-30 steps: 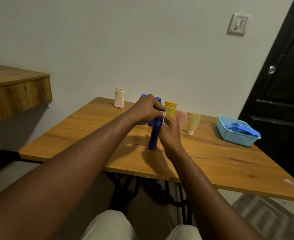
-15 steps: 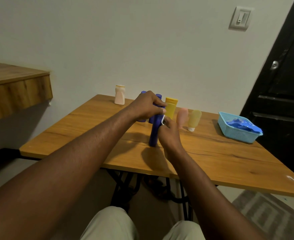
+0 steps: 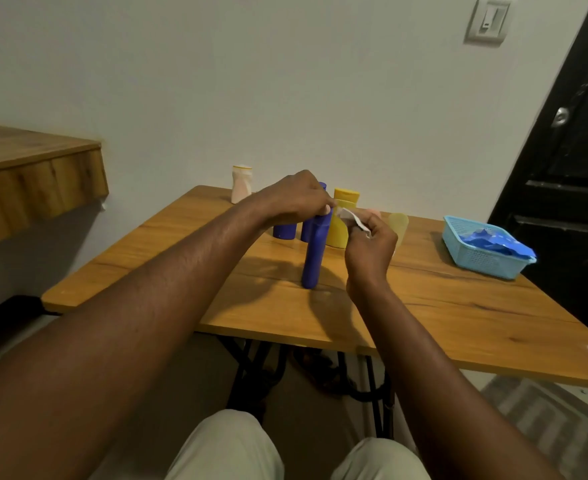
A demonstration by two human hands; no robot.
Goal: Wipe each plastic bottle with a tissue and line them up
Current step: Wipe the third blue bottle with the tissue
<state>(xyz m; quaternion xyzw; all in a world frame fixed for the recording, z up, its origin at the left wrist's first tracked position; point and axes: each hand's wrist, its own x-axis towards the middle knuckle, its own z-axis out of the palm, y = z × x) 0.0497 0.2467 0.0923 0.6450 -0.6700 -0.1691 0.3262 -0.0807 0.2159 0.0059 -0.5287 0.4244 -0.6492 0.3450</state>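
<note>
A: Status?
B: Tall blue bottle point(image 3: 315, 252) upright near the wooden table point(image 3: 458, 306) front. Left hand point(image 3: 294, 199) closed round its top; right hand point(image 3: 370, 245) pinches the white tissue point(image 3: 353, 218) just beside the cap.
A: Step?
B: Wiping, probably the top. Next: rub down the body, then set it in the row behind: blue bottles point(image 3: 284, 230), yellow bottle point(image 3: 341, 216).

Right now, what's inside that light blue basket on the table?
The light blue basket holds crumpled bright blue material that rises above its rim. It looks like plastic or wrapping; I can't tell which. Anything underneath it is hidden.
</note>
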